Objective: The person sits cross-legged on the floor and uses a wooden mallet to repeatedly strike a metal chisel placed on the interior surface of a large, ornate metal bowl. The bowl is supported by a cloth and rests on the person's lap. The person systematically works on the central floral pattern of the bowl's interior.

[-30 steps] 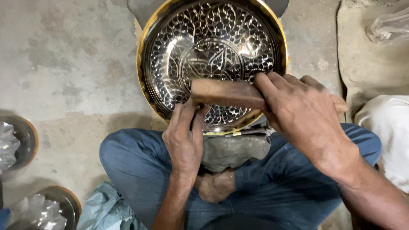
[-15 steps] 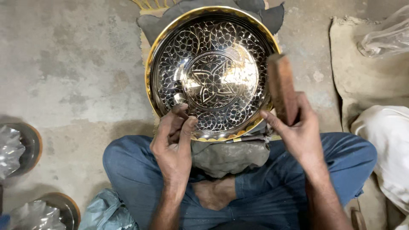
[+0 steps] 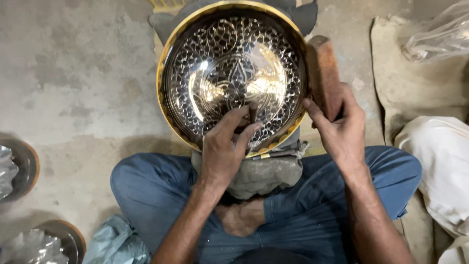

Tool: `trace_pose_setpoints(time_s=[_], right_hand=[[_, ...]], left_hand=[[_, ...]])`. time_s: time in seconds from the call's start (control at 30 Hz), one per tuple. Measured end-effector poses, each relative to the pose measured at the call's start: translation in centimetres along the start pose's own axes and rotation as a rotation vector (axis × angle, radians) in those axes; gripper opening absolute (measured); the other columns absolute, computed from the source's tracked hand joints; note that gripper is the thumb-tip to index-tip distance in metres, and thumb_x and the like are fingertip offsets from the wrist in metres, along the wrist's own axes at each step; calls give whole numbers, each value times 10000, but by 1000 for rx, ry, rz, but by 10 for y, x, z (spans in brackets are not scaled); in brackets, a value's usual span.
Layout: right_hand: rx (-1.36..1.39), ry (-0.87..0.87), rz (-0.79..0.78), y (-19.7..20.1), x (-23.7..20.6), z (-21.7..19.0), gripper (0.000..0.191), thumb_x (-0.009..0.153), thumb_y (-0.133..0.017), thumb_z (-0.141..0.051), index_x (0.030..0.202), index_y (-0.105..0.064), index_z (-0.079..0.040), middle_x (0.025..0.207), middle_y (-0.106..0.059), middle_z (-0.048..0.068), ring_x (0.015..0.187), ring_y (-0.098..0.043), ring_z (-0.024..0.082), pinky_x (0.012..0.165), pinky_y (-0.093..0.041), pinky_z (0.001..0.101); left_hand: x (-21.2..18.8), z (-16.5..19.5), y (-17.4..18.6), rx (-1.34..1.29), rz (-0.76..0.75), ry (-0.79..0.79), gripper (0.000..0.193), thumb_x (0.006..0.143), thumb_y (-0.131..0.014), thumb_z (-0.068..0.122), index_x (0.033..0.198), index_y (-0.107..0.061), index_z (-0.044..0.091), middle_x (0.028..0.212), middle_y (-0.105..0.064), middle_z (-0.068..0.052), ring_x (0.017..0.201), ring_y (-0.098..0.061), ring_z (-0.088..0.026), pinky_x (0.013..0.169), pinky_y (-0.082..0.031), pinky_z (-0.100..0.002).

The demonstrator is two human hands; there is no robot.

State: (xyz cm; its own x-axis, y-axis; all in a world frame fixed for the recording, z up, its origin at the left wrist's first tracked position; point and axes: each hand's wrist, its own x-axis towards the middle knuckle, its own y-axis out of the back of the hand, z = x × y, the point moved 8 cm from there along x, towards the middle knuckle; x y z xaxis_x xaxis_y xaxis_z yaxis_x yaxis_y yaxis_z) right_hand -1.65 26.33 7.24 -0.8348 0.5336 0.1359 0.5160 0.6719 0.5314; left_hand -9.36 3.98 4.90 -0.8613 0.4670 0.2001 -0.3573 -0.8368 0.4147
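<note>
Grey concrete floor (image 3: 73,88), engraved brass plate (image 3: 205,54), cloth sacks (image 3: 420,88)

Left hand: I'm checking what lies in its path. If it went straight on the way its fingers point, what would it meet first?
The left hand already rests on the engraved metal plate, pinching a small dark tool. Straight on it would cross the plate's patterned centre; depth is unclear.

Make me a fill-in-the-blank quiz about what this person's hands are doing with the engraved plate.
1. The left hand pinches a thin dark punch against the round engraved metal plate, whose rim is ____ coloured.
2. The right hand grips a ____ mallet block.
3. That block is off the plate's ____ edge.
4. The person's trousers are ____.

Missing words: gold; wooden; right; blue
</note>
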Motion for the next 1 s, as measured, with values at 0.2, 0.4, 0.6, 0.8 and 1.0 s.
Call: trace_pose_setpoints(time_s=[0.2,0.4,0.6,0.8,1.0], right_hand=[[-262,-33,-98,8,-28,1,344,923,-829,-149,1150,-613,-7,788,-694,146,701,-688,215,630,-543,380],[-347,122,-232,3,-33,-21,543,785,-780,-5,1271,-538,1,1075,-715,217,983,-722,353,768,-586,443],[-419,156,-251,8,-29,-46,564,739,-791,-5,1266,-595,-53,1058,-721,187,995,-717,363,824,-563,476],[-665,268,-217,14,-19,-60,409,820,-805,-98,1199,-653,-78,980,-731,160,912,-704,384,736,-548,502],[-352,249,-9,36,-5,-55,251,964,-717,-144,1169,-598,-60,1031,-711,138,917,-734,263,753,-620,396]], left_hand=[[6,-6,3,25,-95,-90,303,981,-713,289,1245,-669,146,1124,-742,-62,981,-782,-179,745,-709,-306],[8,-27,-3,61,-196,88,369,919,-726,302,1251,-669,151,1022,-783,-38,893,-793,-170,699,-690,-327],[6,-4,4,44,-71,-189,345,968,-727,253,1269,-666,96,1122,-782,-80,989,-779,-183,775,-674,-324],[6,-8,4,57,-100,-78,393,950,-755,244,1285,-653,66,1042,-777,-89,906,-785,-170,708,-666,-317],[6,0,7,54,-49,-132,373,957,-752,237,1273,-659,61,1115,-773,-94,933,-780,-176,727,-664,-311]])
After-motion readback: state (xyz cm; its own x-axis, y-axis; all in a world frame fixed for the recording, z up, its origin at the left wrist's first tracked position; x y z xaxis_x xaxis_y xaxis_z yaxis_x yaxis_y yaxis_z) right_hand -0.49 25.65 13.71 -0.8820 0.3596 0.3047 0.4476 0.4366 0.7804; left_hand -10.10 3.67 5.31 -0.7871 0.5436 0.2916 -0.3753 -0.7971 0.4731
